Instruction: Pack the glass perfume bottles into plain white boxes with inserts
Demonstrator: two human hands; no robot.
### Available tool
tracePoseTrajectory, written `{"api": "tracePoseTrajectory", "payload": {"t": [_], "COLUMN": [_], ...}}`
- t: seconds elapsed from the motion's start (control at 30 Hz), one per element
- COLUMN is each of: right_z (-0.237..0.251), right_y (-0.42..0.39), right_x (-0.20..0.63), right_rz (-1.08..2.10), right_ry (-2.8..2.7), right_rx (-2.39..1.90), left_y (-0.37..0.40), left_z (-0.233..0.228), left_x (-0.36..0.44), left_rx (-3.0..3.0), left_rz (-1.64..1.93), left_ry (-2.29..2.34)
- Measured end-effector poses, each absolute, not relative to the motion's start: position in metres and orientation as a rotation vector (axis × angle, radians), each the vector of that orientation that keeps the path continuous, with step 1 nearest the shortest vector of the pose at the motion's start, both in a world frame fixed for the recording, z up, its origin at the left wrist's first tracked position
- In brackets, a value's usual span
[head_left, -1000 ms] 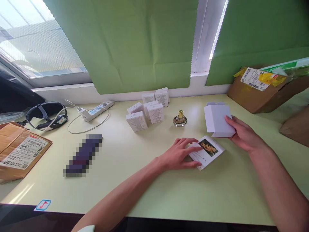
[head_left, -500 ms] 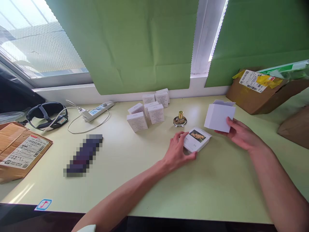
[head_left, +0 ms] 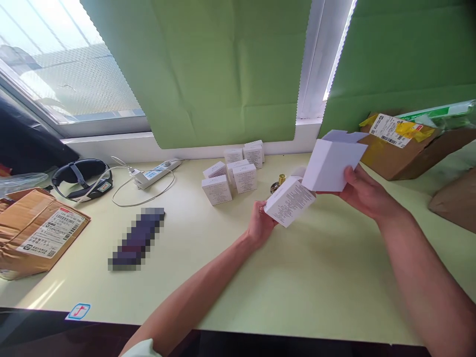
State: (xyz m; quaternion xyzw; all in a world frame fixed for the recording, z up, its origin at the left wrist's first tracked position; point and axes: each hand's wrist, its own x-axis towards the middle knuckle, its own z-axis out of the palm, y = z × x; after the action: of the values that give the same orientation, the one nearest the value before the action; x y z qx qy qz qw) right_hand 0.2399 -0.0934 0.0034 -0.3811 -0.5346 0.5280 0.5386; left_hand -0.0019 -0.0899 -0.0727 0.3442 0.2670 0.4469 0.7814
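Observation:
My left hand (head_left: 261,221) grips a small white printed box (head_left: 290,202) from behind, its text-covered side toward me and the box tilted above the table. In my right hand (head_left: 362,194) is a plain white carton (head_left: 333,163), pinched between thumb and fingers, with flaps standing up at its top edge. The two boxes come together near the middle right; whether they touch is hard to make out. Behind the printed box shows a gold-capped perfume bottle (head_left: 281,179), its glass body mostly hidden.
Several white printed boxes (head_left: 217,191) stand clustered near the windowsill. A blurred dark flat object (head_left: 137,240) lies to the left, with a power strip (head_left: 156,173) and a black headband device (head_left: 80,178) behind it. Cardboard boxes sit at left (head_left: 44,233) and right (head_left: 390,158).
My left hand has lifted the printed box off the table and turned its text side toward me. My right hand has raised the white carton and brought it leftward, closer to that box.

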Motion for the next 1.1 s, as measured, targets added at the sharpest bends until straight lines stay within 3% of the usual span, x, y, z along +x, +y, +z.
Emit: {"api": "tracePoseTrajectory", "payload": {"t": [0.27, 0.6, 0.9, 1.1], "right_z": [0.05, 0.034, 0.055, 0.051], "right_y": [-0.08, -0.07, -0.086, -0.085], "right_x": [0.208, 0.18, 0.19, 0.187], "right_rz": [1.136, 1.035, 0.865, 1.004], "right_ry": [-1.606, -1.941, -2.027, -2.116], "right_rx": [-1.197, -1.352, -1.301, -1.293], "left_y": [-0.087, -0.089, -0.07, -0.079], "left_z": [-0.072, -0.062, -0.07, -0.064], "left_x": [-0.007, -0.012, -0.018, -0.021], "left_rx": [0.512, 0.508, 0.962, 1.568], "left_rz": [0.961, 0.766, 1.079, 0.959], "left_ry": [0.392, 0.328, 0.599, 0.625]}}
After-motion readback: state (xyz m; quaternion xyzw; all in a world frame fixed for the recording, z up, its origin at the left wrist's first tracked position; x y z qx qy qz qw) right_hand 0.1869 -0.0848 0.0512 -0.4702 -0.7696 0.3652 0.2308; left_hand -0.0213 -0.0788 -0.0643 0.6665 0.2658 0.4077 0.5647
